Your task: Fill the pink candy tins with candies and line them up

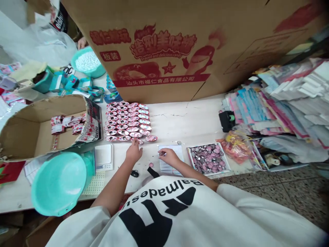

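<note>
My left hand (134,152) is at the front edge of the rows of small red-and-white printed pieces (122,122), its fingertips on one piece of the nearest row. Many pieces in the left columns show dark round centres. To the right, my right hand (168,156) pinches a small dark round piece (162,154) above a printed sheet (167,166). A white box (189,161) full of pink and silver round pieces (208,158) stands right of that hand. One pink disc (151,165) lies on the table between my hands.
A large carton (159,92) stands behind the rows. Left are an open cardboard box (28,120), a turquoise basin (60,181) and a white scale (104,156). Right are a tape dispenser (226,121) and stacked packaging (257,109). Another person's hand (82,43) shows at upper left.
</note>
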Demonstrator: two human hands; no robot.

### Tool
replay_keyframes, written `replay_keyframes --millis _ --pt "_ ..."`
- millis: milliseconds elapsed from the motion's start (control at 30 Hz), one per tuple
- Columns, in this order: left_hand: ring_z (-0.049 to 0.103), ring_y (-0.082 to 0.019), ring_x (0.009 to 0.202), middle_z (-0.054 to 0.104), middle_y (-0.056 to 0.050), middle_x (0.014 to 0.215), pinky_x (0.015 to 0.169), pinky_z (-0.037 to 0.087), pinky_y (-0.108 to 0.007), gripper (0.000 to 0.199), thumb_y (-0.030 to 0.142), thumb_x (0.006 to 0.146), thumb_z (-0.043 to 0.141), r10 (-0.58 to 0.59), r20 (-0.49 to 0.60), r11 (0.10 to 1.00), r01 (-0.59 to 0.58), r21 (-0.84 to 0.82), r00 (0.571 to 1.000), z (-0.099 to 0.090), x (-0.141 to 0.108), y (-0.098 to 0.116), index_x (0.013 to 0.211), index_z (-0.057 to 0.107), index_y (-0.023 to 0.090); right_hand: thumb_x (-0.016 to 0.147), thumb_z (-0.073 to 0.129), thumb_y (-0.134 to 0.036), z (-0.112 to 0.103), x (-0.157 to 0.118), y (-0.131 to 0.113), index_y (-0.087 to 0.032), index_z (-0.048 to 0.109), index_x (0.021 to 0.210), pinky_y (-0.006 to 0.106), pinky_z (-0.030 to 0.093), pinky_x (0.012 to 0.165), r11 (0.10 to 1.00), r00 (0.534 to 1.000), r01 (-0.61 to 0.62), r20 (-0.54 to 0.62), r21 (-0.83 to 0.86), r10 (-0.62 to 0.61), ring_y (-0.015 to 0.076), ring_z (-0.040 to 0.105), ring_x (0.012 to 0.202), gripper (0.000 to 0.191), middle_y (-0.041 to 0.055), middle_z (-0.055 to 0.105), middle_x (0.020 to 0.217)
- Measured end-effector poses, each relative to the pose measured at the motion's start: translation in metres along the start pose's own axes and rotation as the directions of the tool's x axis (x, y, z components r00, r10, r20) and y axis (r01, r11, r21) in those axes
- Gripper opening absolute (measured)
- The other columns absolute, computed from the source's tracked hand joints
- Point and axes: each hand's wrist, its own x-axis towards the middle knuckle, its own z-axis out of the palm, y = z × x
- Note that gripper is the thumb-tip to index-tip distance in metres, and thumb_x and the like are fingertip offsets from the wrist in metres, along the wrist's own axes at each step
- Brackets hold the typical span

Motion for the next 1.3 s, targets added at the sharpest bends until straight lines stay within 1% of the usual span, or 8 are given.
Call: replay_keyframes --millis 167,333,433,600,767,933,1167,1300 --pt "0.060 -0.024 0.116 0.041 -0.019 0.148 0.095 0.052 -0.039 0.042 0.029 0.098 0.037 -0.045 -0.184 0.950 -0.015 -0.313 0.982 -0.010 -0.016 0.011 0.135 0.052 0.015 0.065 0.075 -0.011 0.024 0.013 -0.033 -0.018 0.068 0.086 0.026 0.050 0.070 0.990 0.988 0.140 0.065 -0.002 -0.139 0.0136 0.065 0.071 0.022 -0.0005 0.070 0.080" --pt "0.068 -0.021 0.092 0.069 -0.012 0.114 0.085 0.055 -0.035 0.034 0.039 0.078 0.070 0.053 0.021 0.638 -0.018 -0.770 0.998 -0.007 -0.048 0.012 0.104 0.071 0.017 0.071 0.068 -0.020 0.051 0.008 -0.056 -0.020 0.062 0.082 0.025 0.049 0.063 0.986 0.987 0.162 -0.024 0.039 -0.161 0.0134 0.063 0.067 0.013 -0.0011 0.067 0.081" --pt "0.069 -0.021 0.087 0.074 -0.010 0.093 0.086 0.055 -0.035 0.033 0.042 0.072 0.075 0.043 0.102 0.544 0.062 -0.837 0.994 -0.004 -0.058 -0.001 0.093 0.072 0.016 0.073 0.065 -0.024 0.066 -0.001 -0.063 -0.020 0.060 0.083 0.023 0.046 0.054 0.987 0.993 0.109 0.026 0.121 -0.113 0.0113 0.058 0.057 0.013 -0.0017 0.066 0.080" --pt "0.069 -0.021 0.074 0.073 -0.010 0.081 0.077 0.057 -0.037 0.057 0.046 0.052 0.089 0.039 0.339 0.363 0.303 -0.881 0.940 -0.010 -0.056 -0.029 0.094 0.070 0.011 0.064 0.071 -0.018 0.087 -0.011 -0.067 -0.019 0.058 0.079 0.023 0.050 0.064 0.972 0.991 0.132 -0.017 0.192 -0.132 0.0133 0.062 0.070 0.020 -0.0019 0.064 0.074" --pt "0.069 -0.018 0.079 0.071 -0.008 0.081 0.087 0.056 -0.036 0.047 0.045 0.055 0.089 0.077 0.442 0.268 0.408 -0.873 0.894 -0.021 -0.043 -0.036 0.082 0.066 0.014 0.071 0.065 -0.024 0.086 -0.007 -0.074 -0.019 0.068 0.084 0.024 0.053 0.062 0.963 0.966 0.242 -0.125 0.117 -0.227 0.0147 0.063 0.077 0.014 0.0058 0.064 0.099" --pt "0.068 -0.018 0.085 0.071 -0.010 0.090 0.089 0.056 -0.037 0.030 0.037 0.074 0.074 0.097 0.460 0.345 0.404 -0.848 0.883 -0.014 -0.024 -0.028 0.090 0.064 0.014 0.071 0.064 -0.023 0.073 0.017 -0.078 -0.019 0.069 0.074 0.028 0.054 0.072 0.987 0.975 0.135 -0.191 0.086 -0.116 0.0170 0.065 0.077 0.007 0.0036 0.069 0.082" --pt "0.062 -0.025 0.094 0.066 -0.010 0.092 0.095 0.049 -0.044 0.017 0.032 0.080 0.063 -0.025 0.257 0.714 0.198 -0.672 0.966 0.012 -0.011 -0.050 0.086 0.064 0.016 0.066 0.068 -0.024 0.058 0.042 -0.037 -0.018 0.064 0.075 0.031 0.053 0.076 0.990 0.978 -0.045 -0.196 0.130 0.070 0.0165 0.065 0.074 0.012 0.0025 0.070 0.077" --pt "0.058 -0.026 0.105 0.062 -0.010 0.105 0.103 0.042 -0.044 0.020 0.028 0.082 0.061 0.075 0.193 0.858 0.036 -0.513 0.978 0.024 -0.016 -0.057 0.098 0.065 0.018 0.064 0.071 -0.025 0.040 0.029 -0.006 -0.017 0.064 0.085 0.029 0.052 0.070 0.984 0.972 -0.146 -0.170 0.107 0.162 0.0163 0.064 0.070 0.024 0.0003 0.066 0.073"
